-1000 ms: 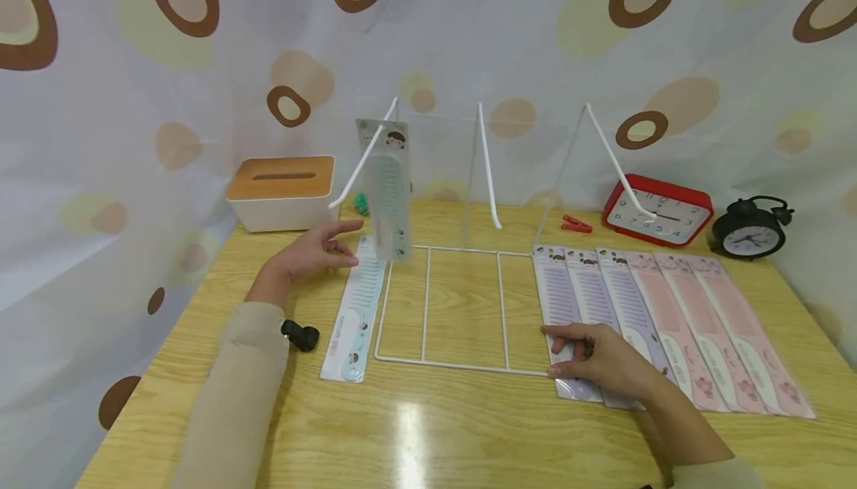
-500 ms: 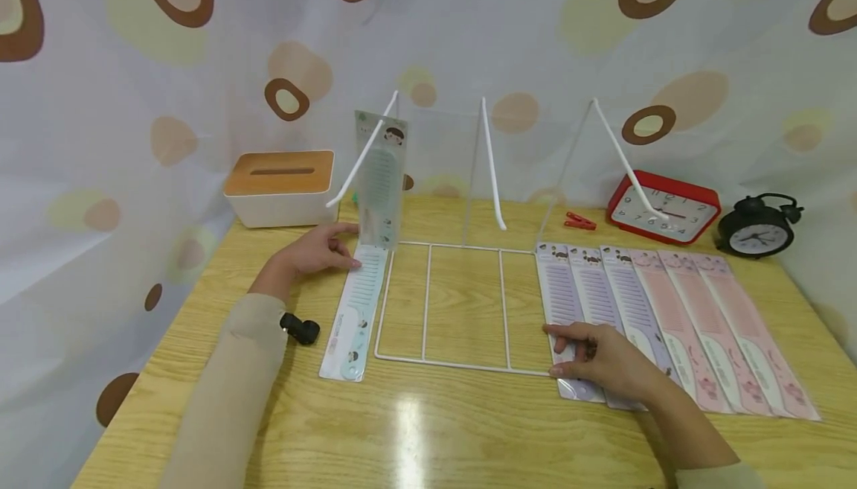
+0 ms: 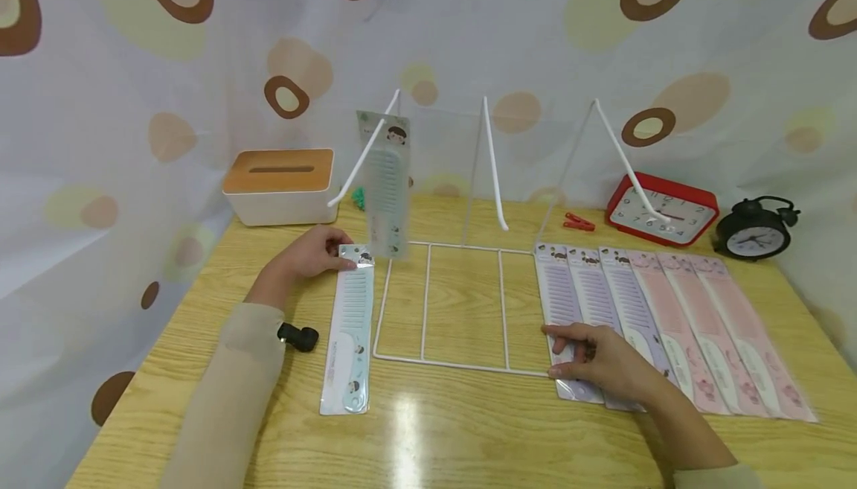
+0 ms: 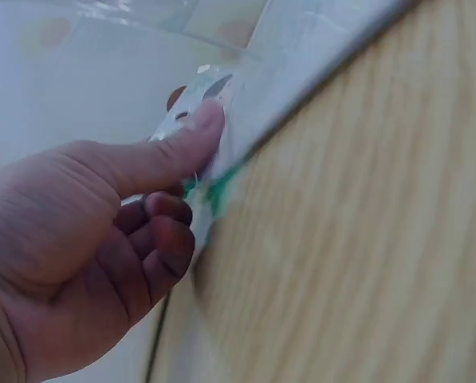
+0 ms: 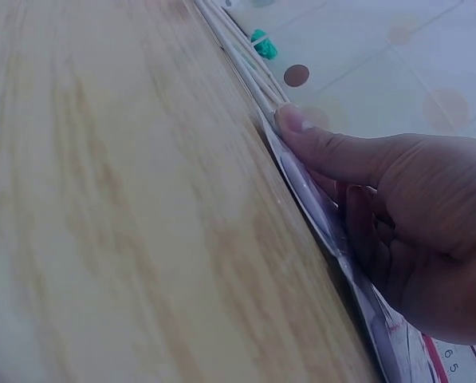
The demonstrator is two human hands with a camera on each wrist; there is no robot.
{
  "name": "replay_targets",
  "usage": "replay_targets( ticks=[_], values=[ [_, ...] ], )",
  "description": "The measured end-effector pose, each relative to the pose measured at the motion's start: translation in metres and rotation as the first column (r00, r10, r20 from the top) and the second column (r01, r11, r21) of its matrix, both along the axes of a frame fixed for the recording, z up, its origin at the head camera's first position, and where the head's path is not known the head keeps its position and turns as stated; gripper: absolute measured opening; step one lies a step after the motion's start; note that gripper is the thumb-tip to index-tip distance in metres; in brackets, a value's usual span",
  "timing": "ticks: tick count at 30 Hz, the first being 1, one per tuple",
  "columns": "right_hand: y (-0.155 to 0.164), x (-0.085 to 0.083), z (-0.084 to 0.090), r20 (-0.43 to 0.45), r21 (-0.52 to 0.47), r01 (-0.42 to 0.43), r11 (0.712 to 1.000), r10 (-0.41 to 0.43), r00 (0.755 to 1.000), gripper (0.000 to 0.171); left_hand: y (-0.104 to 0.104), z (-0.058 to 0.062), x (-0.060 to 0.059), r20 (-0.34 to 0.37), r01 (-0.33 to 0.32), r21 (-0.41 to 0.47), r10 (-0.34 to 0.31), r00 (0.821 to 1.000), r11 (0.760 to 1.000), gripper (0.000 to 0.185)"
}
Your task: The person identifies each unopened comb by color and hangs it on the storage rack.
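Note:
At the left, my left hand pinches the top of a packaged pale-blue comb between thumb and fingers. In the left wrist view the thumb lies over the package's clear top. A white wire rack stands in the middle, with three long prongs slanting forward. From its left prong hangs another packaged blue comb. My right hand holds the rack's front right corner, thumb and index finger at the wire, above the nearest packaged purple comb. Its lower fingers are curled and partly hidden.
Several packaged purple and pink combs lie overlapping to the rack's right. Behind them are a red clock, a black alarm clock and a red clothespin. A tissue box stands at the back left.
My left hand has gone from reaching beside the blue comb to pinching its top. The comb has shifted left and towards me, off the rack's edge. The right hand stays put.

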State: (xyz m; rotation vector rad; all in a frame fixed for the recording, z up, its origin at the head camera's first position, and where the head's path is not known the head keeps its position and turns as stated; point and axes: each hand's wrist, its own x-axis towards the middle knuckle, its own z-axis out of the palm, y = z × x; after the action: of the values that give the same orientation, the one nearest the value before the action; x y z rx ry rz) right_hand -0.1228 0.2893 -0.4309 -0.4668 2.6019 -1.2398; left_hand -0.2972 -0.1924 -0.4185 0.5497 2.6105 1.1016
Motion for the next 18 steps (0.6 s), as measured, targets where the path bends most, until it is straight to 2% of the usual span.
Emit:
replay_targets(
  ticks=[3,7,11,14,18],
  values=[
    [0.001,0.0,-0.002,-0.004,-0.01,-0.005,1.0,0.005,1.0,0.061,-0.003,0.008,0.005,-0.01,0.018,0.002,-0.018,1.0,1.0,0.028],
    [0.001,0.0,-0.003,0.001,0.012,-0.002,1.0,0.002,1.0,0.063,-0.009,0.024,0.015,0.051,0.052,0.059,-0.055,0.997,0.997,0.028],
    [-0.001,0.001,-0.002,0.0,0.021,-0.004,1.0,0.004,1.0,0.063,-0.015,0.041,0.026,0.113,0.089,0.067,-0.096,0.989,0.994,0.031],
    [0.0,0.001,-0.001,-0.013,0.02,-0.006,1.0,0.006,1.0,0.062,-0.016,0.047,0.03,0.122,0.115,0.053,-0.121,0.985,0.992,0.033],
    [0.0,0.001,-0.003,-0.016,0.02,-0.006,1.0,0.007,1.0,0.062,-0.016,0.048,0.033,0.122,0.136,0.058,-0.142,0.982,0.989,0.029]
  ],
)
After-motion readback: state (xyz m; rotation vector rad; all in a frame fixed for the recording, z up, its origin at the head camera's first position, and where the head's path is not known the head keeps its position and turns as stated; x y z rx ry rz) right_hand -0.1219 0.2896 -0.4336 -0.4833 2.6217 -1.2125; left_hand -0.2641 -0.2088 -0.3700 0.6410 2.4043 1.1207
